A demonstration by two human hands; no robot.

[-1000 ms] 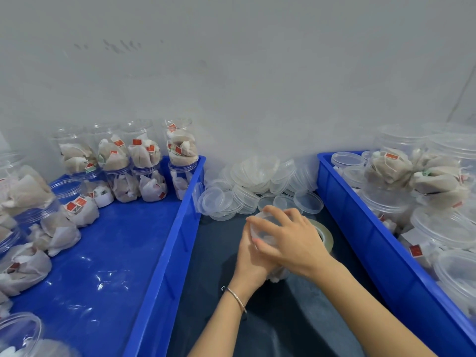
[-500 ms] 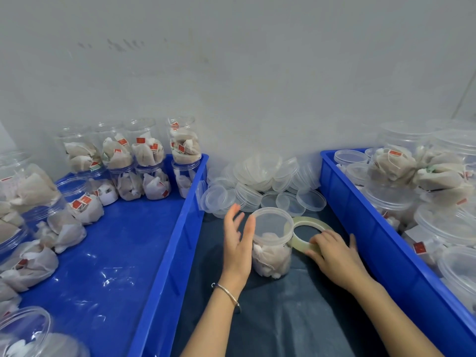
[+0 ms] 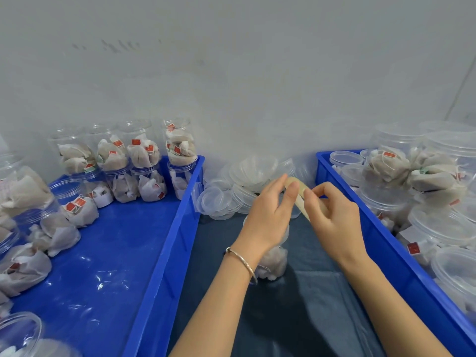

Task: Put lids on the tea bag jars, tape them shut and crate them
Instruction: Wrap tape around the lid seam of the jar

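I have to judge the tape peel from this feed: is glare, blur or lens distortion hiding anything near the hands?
Head view: soft, even light, faint shadows. Glare streaks only on the left crate floor. The left hand and right hand holding the tape roll look slightly soft, so the tape end is unreadable. Wide-angle bend curves the right crate edge. The jar is mostly hidden.

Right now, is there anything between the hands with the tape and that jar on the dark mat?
Nothing visible. Both hands, left and right, hold the tape roll directly above the jar, which stands on the dark mat. The loose lids lie behind it, out of the way.
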